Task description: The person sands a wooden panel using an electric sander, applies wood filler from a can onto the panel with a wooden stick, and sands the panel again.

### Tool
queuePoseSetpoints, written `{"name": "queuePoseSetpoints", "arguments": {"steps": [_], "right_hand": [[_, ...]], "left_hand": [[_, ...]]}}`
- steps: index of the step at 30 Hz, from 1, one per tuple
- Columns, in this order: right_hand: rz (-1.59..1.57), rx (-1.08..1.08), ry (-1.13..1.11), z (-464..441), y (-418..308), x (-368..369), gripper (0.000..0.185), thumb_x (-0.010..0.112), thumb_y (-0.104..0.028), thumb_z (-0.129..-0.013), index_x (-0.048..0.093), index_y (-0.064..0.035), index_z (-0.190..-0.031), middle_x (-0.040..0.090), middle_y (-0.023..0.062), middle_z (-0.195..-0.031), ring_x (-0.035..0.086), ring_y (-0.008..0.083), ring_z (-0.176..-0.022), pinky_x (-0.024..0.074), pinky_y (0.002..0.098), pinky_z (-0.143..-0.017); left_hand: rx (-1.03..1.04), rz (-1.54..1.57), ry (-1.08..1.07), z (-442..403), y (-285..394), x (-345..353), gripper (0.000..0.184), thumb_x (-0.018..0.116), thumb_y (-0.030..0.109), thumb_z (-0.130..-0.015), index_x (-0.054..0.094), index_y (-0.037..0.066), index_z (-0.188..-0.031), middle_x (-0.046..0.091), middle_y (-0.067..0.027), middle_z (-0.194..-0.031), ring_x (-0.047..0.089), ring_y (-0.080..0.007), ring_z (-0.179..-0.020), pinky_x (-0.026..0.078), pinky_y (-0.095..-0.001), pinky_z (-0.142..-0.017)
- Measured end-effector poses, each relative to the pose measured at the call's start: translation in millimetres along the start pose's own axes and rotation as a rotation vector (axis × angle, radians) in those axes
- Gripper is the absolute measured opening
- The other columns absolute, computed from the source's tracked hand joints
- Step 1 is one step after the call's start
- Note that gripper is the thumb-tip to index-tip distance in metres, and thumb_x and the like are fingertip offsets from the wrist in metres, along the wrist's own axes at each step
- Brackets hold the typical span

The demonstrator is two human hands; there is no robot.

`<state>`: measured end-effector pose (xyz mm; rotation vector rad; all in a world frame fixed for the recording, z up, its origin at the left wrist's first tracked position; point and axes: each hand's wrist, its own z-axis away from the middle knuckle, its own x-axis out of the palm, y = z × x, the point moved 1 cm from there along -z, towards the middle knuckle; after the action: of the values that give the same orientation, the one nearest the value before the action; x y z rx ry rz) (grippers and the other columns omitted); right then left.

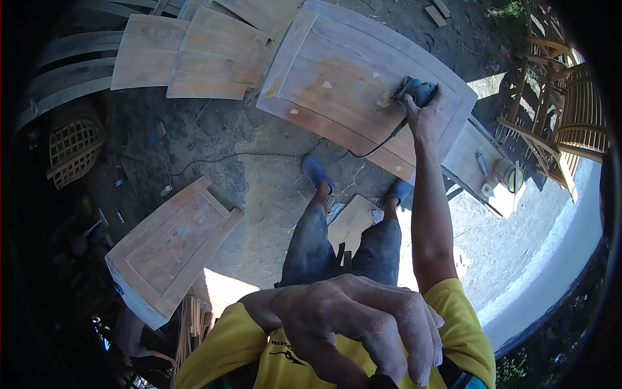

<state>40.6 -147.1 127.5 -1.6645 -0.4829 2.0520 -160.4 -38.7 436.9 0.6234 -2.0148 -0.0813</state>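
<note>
Right under the right hand [426, 121], the sander [421, 93] sits on the big wood panel [350, 55], fingers clamped round its body, probably for steady control. Its cord [390, 137] drops from the grip over the near edge, likely giving slack. Left hand [366, 311]'s nearer the camera, loosely open, seemingly empty.

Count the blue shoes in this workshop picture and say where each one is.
2. The left shoe is on the ground before the large wooden panel; the right shoe is close to its near edge. The dark borders might hide others.
</note>
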Motion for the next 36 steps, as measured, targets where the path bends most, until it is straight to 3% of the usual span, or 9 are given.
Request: {"name": "queuePoseSetpoints", "arguments": {"steps": [3, 6, 9, 12, 15, 18, 20, 24, 36], "right_hand": [[0.103, -0.013, -0.002, -21.0, -9.9, 3.7, 0.09, 0.086, -0.042, -0.083, 0.042, -0.0179, -0.158, 0.064, 0.0342, -0.122, 0.069, 0.0507, -0.111, 0.0545, 0.0559, -0.098], [0.024, -0.025, -0.064, -18.4, -3.2, -7.3, 0.089, 0.086, -0.042, -0.082, 0.046, -0.0069, -0.154, 0.066, 0.0315, -0.125, 0.068, 0.0468, -0.116, 0.0544, 0.0515, -0.1], [-0.071, 0.028, -0.027, 29.7, 9.6, -38.1, 0.087, 0.088, -0.042, -0.081, 0.048, -0.0017, -0.147, 0.067, 0.029, -0.126, 0.068, 0.0456, -0.117, 0.0541, 0.05, -0.101], [-0.176, 0.066, -0.026, 91.2, 33.0, -63.2, 0.084, 0.09, -0.037, -0.079, 0.048, -0.0014, -0.142, 0.065, 0.0293, -0.126, 0.07, 0.0454, -0.112, 0.0558, 0.0511, -0.098], [-0.12, 0.132, -0.05, 134.3, 58.8, -79.0, 0.084, 0.091, -0.032, -0.076, 0.046, -0.0022, -0.14, 0.063, 0.0295, -0.126, 0.071, 0.0456, -0.104, 0.0586, 0.0524, -0.091], [-0.023, 0.176, 0.036, 151.8, 95.9, -81.4, 0.083, 0.091, -0.031, -0.077, 0.046, -0.0059, -0.141, 0.061, 0.0263, -0.125, 0.071, 0.0459, -0.102, 0.0591, 0.0534, -0.089], [0.028, 0.173, 0.054, 151.5, 117.7, -80.4, 0.082, 0.09, -0.031, -0.077, 0.046, -0.0084, -0.142, 0.061, 0.0249, -0.125, 0.071, 0.046, -0.102, 0.0595, 0.0538, -0.088], [0.092, 0.155, 0.119, 132.6, 149.3, -63.4, 0.08, 0.087, -0.029, -0.08, 0.046, -0.0158, -0.149, 0.058, 0.0206, -0.122, 0.07, 0.0456, -0.102, 0.0605, 0.0551, -0.084], [0.103, -0.036, 0.24, -25.3, 160.8, -68.1, 0.075, 0.084, -0.035, -0.084, 0.051, -0.0255, -0.151, 0.058, 0.0231, -0.122, 0.072, 0.0477, -0.091, 0.0631, 0.0557, -0.08]], "left_hand": [[0.143, 0.075, -0.051, 7.1, 27.6, 3.4, 0.035, 0.073, 0.03, -0.105, 0.073, -0.003, -0.117, 0.071, -0.0247, -0.12, 0.07, -0.0386, -0.113, 0.044, -0.0567, -0.116], [-0.175, -0.098, 0.162, 4.3, 75.3, 6.5, 0.036, 0.07, 0.035, -0.105, 0.072, 0.0, -0.114, 0.067, -0.0282, -0.122, 0.068, -0.0401, -0.118, 0.048, -0.0572, -0.112], [-0.32, -0.572, 0.207, 4.3, 75.7, -64.8, 0.045, 0.062, 0.042, -0.108, 0.068, -0.001, -0.118, 0.061, -0.0294, -0.131, 0.065, -0.0353, -0.124, 0.053, -0.048, -0.109], [-0.608, -1.181, 0.403, 19.3, 39.2, -199.3, 0.026, 0.062, 0.023, -0.108, 0.067, 0.001, -0.122, 0.064, -0.0161, -0.135, 0.063, -0.0253, -0.13, 0.049, -0.0425, -0.112], [-0.765, -1.588, 0.251, 34.6, -13.6, -338.2, 0.034, 0.066, 0.024, -0.105, 0.063, 0.005, -0.133, 0.06, -0.0183, -0.143, 0.057, -0.032, -0.138, 0.045, -0.0462, -0.116], [-0.588, -1.924, -0.027, 49.2, -72.7, -426.7, 0.054, 0.068, 0.031, -0.103, 0.053, 0.013, -0.152, 0.046, -0.0207, -0.16, 0.04, -0.0395, -0.153, 0.033, -0.0546, -0.125], [-0.755, -2.398, -0.108, 55.5, -102.8, -455.0, 0.07, 0.062, 0.042, -0.104, 0.038, 0.025, -0.167, 0.026, -0.0178, -0.175, 0.019, -0.0395, -0.164, 0.018, -0.0616, -0.13], [-0.683, -2.555, -0.077, 64.7, -124.0, -467.0, 0.072, 0.05, 0.053, -0.106, 0.025, 0.039, -0.172, 0.012, -0.0111, -0.181, 0.006, -0.0383, -0.167, 0.005, -0.0637, -0.132], [-0.657, -2.516, -0.097, 64.6, -124.8, -467.5, 0.073, 0.055, 0.052, -0.104, 0.029, 0.039, -0.171, 0.016, -0.0143, -0.18, 0.011, -0.0395, -0.166, 0.007, -0.065, -0.131]]}}
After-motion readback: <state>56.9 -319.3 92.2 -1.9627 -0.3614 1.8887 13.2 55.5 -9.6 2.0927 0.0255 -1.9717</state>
